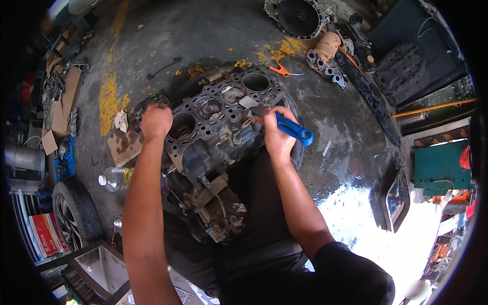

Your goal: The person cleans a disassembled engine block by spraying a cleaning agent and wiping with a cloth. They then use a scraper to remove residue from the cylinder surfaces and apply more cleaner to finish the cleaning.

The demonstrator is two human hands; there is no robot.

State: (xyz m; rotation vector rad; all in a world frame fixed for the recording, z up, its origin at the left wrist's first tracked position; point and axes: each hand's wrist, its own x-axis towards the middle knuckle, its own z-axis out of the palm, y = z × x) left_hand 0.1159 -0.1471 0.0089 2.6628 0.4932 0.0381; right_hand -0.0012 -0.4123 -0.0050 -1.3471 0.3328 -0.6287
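A grimy engine block (219, 136) stands between my legs, its flat top face showing a row of several round bores, two of them with pistons near the top. My right hand (278, 134) is wrapped round the blue handle of a scraper (295, 130). The scraper's flat metal blade points left over the top face, near the second bore from the far end. At the block's left end, my left hand (156, 122) is closed in a fist by the edge; what its fingers grip is hidden. Pulleys and an attached unit (218, 208) hang at the block's near end.
A clear bottle (118, 179) and stained cardboard (124, 147) lie left of the block, with a wheel (76, 216) farther left. An orange-handled tool (280, 70) lies beyond the block. An exhaust manifold (325, 51) and a round housing (297, 19) sit at far right.
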